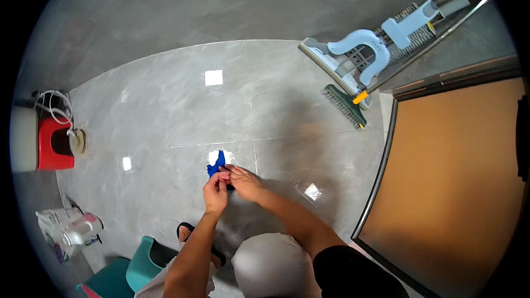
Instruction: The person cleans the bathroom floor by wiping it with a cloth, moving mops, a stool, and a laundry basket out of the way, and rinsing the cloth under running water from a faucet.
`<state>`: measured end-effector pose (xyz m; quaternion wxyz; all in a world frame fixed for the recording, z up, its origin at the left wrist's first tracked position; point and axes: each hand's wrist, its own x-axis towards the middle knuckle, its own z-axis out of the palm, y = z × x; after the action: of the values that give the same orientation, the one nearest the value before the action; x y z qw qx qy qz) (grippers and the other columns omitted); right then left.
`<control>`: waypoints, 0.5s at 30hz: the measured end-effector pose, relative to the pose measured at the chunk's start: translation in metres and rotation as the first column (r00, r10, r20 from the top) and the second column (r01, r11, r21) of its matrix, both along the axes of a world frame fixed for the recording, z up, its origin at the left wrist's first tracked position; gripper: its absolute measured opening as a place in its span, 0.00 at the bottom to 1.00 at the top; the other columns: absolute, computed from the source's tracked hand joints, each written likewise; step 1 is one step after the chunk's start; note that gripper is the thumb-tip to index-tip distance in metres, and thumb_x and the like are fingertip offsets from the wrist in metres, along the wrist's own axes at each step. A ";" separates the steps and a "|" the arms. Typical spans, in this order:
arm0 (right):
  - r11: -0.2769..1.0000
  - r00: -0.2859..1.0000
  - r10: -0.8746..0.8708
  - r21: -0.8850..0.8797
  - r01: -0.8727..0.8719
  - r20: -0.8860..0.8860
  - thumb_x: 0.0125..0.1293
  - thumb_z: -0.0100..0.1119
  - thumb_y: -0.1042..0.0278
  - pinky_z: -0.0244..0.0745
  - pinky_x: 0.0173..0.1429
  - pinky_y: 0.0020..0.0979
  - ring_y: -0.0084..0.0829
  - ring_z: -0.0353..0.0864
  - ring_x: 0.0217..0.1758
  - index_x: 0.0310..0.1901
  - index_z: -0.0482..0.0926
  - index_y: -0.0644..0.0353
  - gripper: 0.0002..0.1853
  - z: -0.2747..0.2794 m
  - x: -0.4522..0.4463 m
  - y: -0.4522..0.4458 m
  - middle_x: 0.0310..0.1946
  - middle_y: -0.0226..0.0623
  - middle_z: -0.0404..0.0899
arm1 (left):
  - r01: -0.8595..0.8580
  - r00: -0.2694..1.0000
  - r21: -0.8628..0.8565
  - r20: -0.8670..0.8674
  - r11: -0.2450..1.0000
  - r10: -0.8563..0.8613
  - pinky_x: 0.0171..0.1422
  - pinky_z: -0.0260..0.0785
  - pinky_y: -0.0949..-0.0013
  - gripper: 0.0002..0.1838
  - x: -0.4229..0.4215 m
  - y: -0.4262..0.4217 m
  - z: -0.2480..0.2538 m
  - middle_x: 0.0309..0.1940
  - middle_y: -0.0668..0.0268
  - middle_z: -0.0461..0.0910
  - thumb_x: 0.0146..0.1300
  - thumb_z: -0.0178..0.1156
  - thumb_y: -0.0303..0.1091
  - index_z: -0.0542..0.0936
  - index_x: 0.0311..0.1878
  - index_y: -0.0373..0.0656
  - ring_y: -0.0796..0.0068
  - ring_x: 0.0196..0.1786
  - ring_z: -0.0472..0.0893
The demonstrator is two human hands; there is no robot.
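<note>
In the head view, a crumpled piece of thin blue cloth point(217, 164) sticks out beyond my fingertips, over the grey tiled floor. My left hand point(215, 192) pinches at its near end with thumb and fingers closed. Across the same spot comes my right hand point(244, 183), its fingers pressed together and meeting the left fingertips. Part of the blue piece is covered by my fingers, so its full shape is hidden. A small dark patch shows under the hands; I cannot make out what it is.
A light-blue mop point(361, 44) and a green floor brush point(345, 105) lean at the upper right, beside an orange-brown door panel point(452, 187). At left stand a red stool point(48, 157), a white bottle point(83, 230) and a bag point(51, 223). A teal stool point(141, 265) is near my feet.
</note>
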<state>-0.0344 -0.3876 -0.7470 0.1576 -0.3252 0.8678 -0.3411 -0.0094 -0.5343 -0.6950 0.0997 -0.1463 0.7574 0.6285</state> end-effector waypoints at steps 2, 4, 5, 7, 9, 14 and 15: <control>1.000 0.997 -0.002 0.001 0.002 0.075 0.59 0.50 0.80 0.53 0.77 0.37 0.37 0.59 0.74 0.61 0.72 0.60 0.26 -0.008 0.002 0.002 0.68 0.36 0.66 | 0.126 0.992 -0.045 -0.019 0.991 -0.127 0.54 0.71 0.74 0.11 -0.008 0.009 0.013 0.41 0.66 0.81 0.69 0.47 0.18 0.78 0.49 0.35 0.78 0.44 0.79; 0.992 0.980 -0.087 0.108 0.068 0.181 0.61 0.50 0.74 0.54 0.77 0.36 0.37 0.61 0.73 0.59 0.75 0.58 0.22 -0.008 0.006 0.001 0.65 0.36 0.69 | 0.176 0.984 -0.002 -0.013 0.984 -0.176 0.52 0.72 0.74 0.13 -0.013 0.011 -0.001 0.41 0.65 0.82 0.68 0.50 0.19 0.78 0.51 0.37 0.77 0.44 0.80; 0.982 0.976 -0.129 0.156 0.101 0.177 0.61 0.51 0.74 0.53 0.77 0.36 0.37 0.60 0.73 0.58 0.75 0.57 0.22 -0.004 0.008 0.002 0.66 0.35 0.69 | 0.180 0.983 0.004 -0.043 0.984 -0.180 0.49 0.72 0.73 0.13 -0.015 0.012 -0.006 0.40 0.64 0.82 0.66 0.51 0.19 0.79 0.51 0.37 0.77 0.41 0.80; 0.948 0.999 0.030 0.318 -0.022 -0.018 0.62 0.50 0.71 0.53 0.77 0.39 0.40 0.60 0.74 0.59 0.75 0.55 0.22 -0.005 0.008 0.020 0.67 0.35 0.68 | 0.224 0.973 -0.033 -0.044 0.974 -0.225 0.48 0.73 0.73 0.14 -0.024 0.014 0.006 0.40 0.65 0.82 0.65 0.52 0.18 0.79 0.51 0.38 0.77 0.40 0.80; 0.935 0.971 -0.166 0.285 0.211 -0.174 0.61 0.52 0.73 0.55 0.76 0.43 0.43 0.59 0.74 0.62 0.73 0.55 0.25 -0.021 0.012 0.068 0.68 0.37 0.66 | 0.277 0.961 -0.004 -0.005 0.961 -0.277 0.52 0.72 0.73 0.13 -0.030 0.012 0.005 0.42 0.66 0.82 0.67 0.51 0.19 0.79 0.52 0.39 0.77 0.44 0.80; 0.806 0.832 -0.519 0.213 0.553 -0.197 0.57 0.60 0.72 0.55 0.75 0.47 0.49 0.56 0.75 0.69 0.64 0.54 0.36 0.033 0.055 0.176 0.73 0.46 0.57 | 0.360 0.932 0.075 0.016 0.930 -0.362 0.54 0.71 0.74 0.12 -0.041 0.050 -0.011 0.43 0.67 0.81 0.70 0.48 0.20 0.77 0.53 0.37 0.78 0.47 0.79; 0.823 0.843 -0.506 0.191 0.535 -0.179 0.56 0.63 0.71 0.56 0.75 0.47 0.48 0.55 0.76 0.71 0.62 0.54 0.38 0.035 0.057 0.173 0.74 0.47 0.55 | 0.355 0.934 0.111 -0.077 0.928 -0.348 0.50 0.72 0.74 0.13 -0.039 0.062 -0.020 0.40 0.66 0.82 0.69 0.48 0.18 0.79 0.51 0.38 0.78 0.41 0.79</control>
<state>0.0227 -0.2146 -0.7115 0.0429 -0.0748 0.9653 -0.2464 -0.0489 -0.4721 -0.7146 0.1980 0.0158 0.7338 0.6497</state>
